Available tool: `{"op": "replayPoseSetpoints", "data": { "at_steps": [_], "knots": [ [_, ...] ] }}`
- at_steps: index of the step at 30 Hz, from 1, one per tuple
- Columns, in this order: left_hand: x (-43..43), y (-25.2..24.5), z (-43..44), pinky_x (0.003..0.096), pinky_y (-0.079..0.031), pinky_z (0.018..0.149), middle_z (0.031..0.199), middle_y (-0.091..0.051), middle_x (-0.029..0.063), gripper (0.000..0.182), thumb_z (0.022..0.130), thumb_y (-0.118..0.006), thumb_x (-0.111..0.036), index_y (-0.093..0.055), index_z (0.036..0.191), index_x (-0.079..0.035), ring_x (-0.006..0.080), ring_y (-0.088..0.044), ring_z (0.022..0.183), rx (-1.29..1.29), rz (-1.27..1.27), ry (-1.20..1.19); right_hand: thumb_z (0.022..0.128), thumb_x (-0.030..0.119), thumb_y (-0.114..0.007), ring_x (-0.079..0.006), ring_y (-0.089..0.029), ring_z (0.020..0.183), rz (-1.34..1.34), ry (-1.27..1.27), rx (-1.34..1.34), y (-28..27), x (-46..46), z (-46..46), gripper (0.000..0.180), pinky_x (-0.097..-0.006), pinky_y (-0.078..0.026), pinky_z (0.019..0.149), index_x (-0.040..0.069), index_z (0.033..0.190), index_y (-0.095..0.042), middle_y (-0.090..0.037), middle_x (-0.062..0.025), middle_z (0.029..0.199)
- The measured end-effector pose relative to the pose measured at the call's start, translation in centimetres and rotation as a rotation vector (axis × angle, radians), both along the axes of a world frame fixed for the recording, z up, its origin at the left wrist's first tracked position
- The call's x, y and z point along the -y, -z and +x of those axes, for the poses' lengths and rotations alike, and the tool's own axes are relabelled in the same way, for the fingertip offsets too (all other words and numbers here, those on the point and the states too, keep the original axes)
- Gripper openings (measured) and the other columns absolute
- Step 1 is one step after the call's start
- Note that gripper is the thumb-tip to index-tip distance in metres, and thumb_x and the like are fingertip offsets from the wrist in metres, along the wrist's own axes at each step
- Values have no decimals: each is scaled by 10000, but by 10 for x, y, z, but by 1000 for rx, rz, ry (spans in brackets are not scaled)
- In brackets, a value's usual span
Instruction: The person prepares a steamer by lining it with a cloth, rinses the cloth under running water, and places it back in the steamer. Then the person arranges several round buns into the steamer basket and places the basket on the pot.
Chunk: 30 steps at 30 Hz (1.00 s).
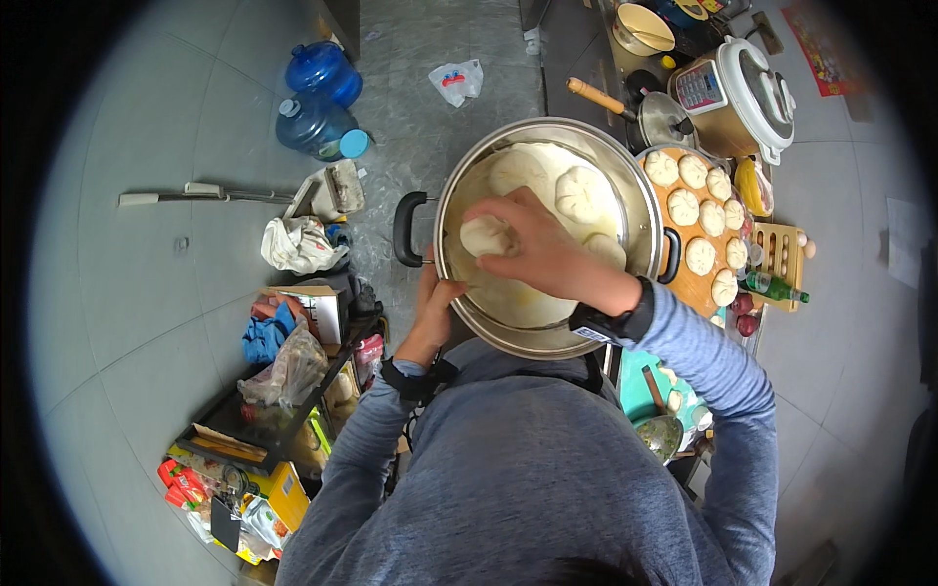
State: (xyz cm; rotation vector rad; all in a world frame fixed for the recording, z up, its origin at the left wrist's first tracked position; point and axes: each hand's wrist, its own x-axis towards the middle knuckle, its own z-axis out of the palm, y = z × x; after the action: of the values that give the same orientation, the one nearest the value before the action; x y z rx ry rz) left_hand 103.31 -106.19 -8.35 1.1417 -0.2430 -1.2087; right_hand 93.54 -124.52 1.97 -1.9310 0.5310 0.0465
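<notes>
A large steel steamer pot (551, 350) with black handles is right in front of me. My left hand (432, 308) grips its left rim, thumb on top. Over the inside of the pot, my right hand (524, 238) holds a white dough bun (486, 236) between thumb and fingers. Inside, on a pale lining, lie a pleated bun (580, 194), another bun (517, 172) towards the far side and one (605, 253) partly hidden by my right hand. Several more pleated buns (683, 207) rest on a round wooden board (678, 256) to the right.
Beyond the board stand a white electric pressure cooker (733, 99) and a lidded pan (663, 121). A green bottle (777, 286) lies by a wooden egg rack (788, 245). Nearer is a metal bowl (659, 438). Blue water jugs (319, 124) and a cluttered black shelf (293, 414) are at the left.
</notes>
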Motion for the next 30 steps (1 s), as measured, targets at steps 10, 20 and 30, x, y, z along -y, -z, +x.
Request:
{"op": "replayPoseSetpoints", "data": {
  "at_steps": [10,20,30],
  "knots": [
    [-11,-3,-3,344,-418,1077,1409,-501,139,838,754,-524,-132,-250,1538,-16,243,-508,1295,-34,-20,43,672,12,-753,-404,-490,1126,-471,-135,100,42,-30,2,679,-440,-504,897,101,1304,-521,-437,-196,1196],
    [-15,-9,-3,349,-444,1054,1388,-521,142,810,763,-527,-126,-268,1525,-28,247,-530,1267,-10,-28,69,628,83,-828,-393,-517,1078,-674,-167,-21,34,-37,0,706,-423,-525,841,69,1258,-510,-455,-216,1202],
    [-18,-6,-7,422,-485,1047,1411,-509,179,777,775,-536,-157,-297,1500,-16,312,-536,1283,-151,-55,-25,671,139,-855,-367,-533,1083,-602,-113,57,6,-19,-16,616,-435,-493,911,28,1182,-528,-527,-180,1143]
  ]
}}
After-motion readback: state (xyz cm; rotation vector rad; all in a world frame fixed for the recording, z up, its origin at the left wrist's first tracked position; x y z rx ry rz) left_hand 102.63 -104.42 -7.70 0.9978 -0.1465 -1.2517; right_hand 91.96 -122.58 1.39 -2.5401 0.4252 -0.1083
